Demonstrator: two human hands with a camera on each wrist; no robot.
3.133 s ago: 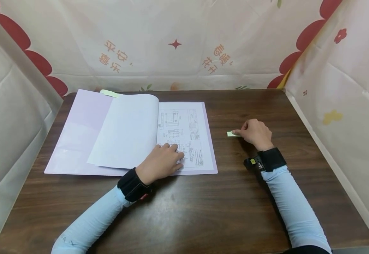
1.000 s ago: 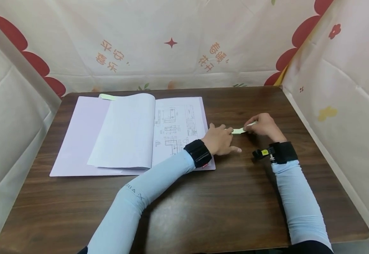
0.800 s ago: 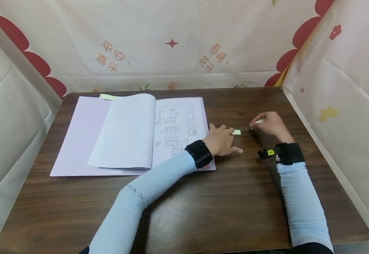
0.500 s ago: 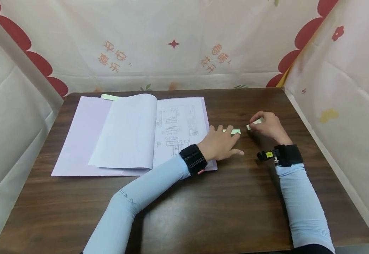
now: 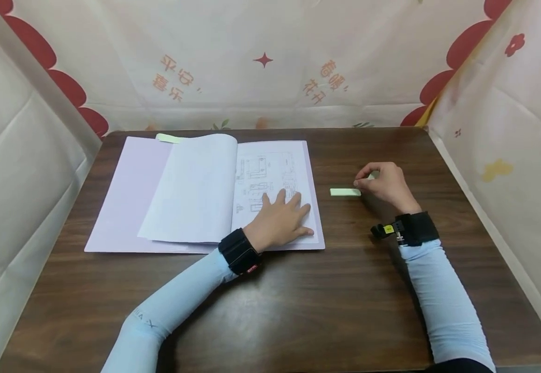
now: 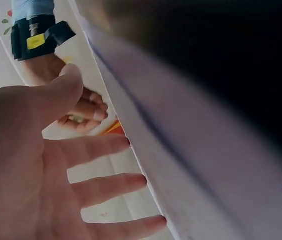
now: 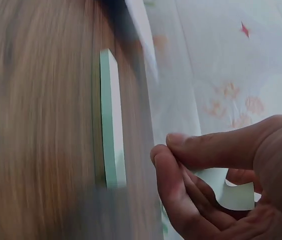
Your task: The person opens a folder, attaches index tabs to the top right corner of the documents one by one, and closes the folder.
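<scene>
My left hand [image 5: 279,220] lies with fingers spread over the right-hand page [image 5: 270,150], which carries printed technical drawings. In the left wrist view its straight fingertips are right at the paper. Between thumb and fingers, my right hand [image 5: 389,185] pinches a pale green sticky note [image 7: 236,196], which curls inside the palm in the right wrist view. Just left of that hand, a thin pad of sticky notes [image 5: 345,192] rests on the table. The open lilac folder [image 5: 126,197] holds the pages, and a turned white page [image 5: 191,191] covers part of its left side.
A green sticky note tab [image 5: 169,138] sticks out from the turned page's top edge. The brown wooden table [image 5: 270,311] is bordered by a patterned cloth [image 5: 219,62] behind and at both sides.
The right hand has peeled a sticky note off the pad, lifting it away. The left hand moved from the page to hold the pad, then let go and moved back left onto the page.
</scene>
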